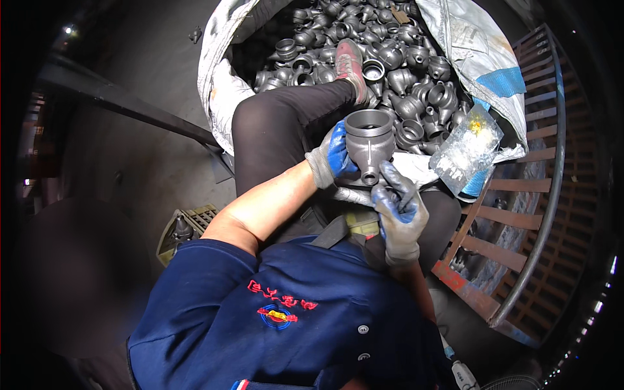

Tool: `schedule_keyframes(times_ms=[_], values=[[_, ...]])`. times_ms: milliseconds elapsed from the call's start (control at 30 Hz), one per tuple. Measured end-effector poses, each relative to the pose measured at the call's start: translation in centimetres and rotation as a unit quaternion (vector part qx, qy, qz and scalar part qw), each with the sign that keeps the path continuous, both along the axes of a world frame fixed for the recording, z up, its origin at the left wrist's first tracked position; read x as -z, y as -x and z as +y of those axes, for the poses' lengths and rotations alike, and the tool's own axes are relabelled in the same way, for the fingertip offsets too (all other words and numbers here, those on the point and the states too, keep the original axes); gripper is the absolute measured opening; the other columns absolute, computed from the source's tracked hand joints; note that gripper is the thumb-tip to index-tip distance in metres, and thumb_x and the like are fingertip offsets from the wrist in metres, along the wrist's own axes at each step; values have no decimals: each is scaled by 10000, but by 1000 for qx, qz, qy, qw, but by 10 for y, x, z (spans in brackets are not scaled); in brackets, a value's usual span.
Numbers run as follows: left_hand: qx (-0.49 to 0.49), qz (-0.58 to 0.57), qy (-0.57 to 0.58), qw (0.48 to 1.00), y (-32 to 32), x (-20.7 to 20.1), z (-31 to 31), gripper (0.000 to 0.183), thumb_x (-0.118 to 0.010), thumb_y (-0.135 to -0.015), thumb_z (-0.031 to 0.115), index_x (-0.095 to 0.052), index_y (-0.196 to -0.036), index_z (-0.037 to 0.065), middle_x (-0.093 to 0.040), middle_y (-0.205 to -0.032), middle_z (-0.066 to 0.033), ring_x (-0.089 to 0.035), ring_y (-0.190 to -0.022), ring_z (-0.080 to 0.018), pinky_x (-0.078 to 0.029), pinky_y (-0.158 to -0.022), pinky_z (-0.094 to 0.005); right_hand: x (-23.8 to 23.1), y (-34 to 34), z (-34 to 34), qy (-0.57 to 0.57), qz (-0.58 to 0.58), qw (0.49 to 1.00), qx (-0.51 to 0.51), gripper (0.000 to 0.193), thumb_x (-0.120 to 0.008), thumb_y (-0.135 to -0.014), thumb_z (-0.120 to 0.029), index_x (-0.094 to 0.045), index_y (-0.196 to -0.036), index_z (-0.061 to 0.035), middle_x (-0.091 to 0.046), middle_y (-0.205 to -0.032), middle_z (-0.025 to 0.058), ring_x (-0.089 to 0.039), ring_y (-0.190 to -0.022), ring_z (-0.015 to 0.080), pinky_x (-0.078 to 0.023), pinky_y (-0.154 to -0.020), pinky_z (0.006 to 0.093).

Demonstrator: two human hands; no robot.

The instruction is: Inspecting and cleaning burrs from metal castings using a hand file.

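Note:
My left hand (pixel 330 157), in a grey glove with blue-coated fingers, grips a dark grey metal casting (pixel 370 144) from its left side. The casting has a wide round threaded mouth facing up, a tapering body and a short spout pointing toward me. Just below and right of that spout is my gloved right hand (pixel 404 218), its fingers curled in. Something small and dark shows among those fingers, but its kind is not clear. Beyond both hands, a big white woven sack (pixel 218 84) holds many similar castings (pixel 406 107).
My knee (pixel 260 123) and a red shoe (pixel 350 62) reach into the sack's mouth. A clear plastic pouch (pixel 467 153) lies on its right rim. Slatted metal crate (pixel 520 221) stands at right. A yellowish bin (pixel 201 218) with a casting sits at left, near a dark bar (pixel 130 104).

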State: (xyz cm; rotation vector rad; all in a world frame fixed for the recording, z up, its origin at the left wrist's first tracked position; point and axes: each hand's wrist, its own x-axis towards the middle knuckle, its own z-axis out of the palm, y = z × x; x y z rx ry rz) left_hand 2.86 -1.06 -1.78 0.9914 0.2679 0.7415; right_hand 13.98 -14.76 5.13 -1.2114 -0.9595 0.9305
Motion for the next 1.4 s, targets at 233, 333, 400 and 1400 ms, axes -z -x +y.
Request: schedule_keyframes(times_ms=[233,333,400,1400], values=[[75,-227,384,892,3,0,3,411,-357,-924,299,-478,-1201,20,-569,-1142,-153,-564,-1047,-274,-453,-926,-433,1,-13,-12,142,147,979,1,268,-589,-856,-62,-550,-1098,44,-547,-700,0,-430,-488,21,-326,-419,181],[-37,-71,173,982,1,-20,-3,399,-516,-866,229,-481,-1204,20,-567,-1154,-122,-556,-1063,-253,-433,-956,-388,-5,-6,-15,159,237,958,-20,304,-543,-902,-186,-516,-1114,30,-458,-597,-19,-398,-422,52,-307,-365,207],[-123,78,-20,989,1,-27,-5,443,-608,-820,184,-480,-1211,20,-566,-1158,-104,-552,-1070,-237,-421,-971,-359,-3,-5,-24,225,337,910,-87,330,-526,-912,-205,-490,-1131,38,-466,-615,-5,-404,-417,55,-312,-363,198],[76,21,113,990,-11,-66,-13,331,-516,-914,213,-504,-1200,48,-579,-1141,-67,-559,-1046,-161,-461,-905,-313,-32,-40,-39,79,218,968,94,224,-559,-873,-135,-555,-1066,-21,-612,-691,78,-326,-394,-1,-231,-369,153]])
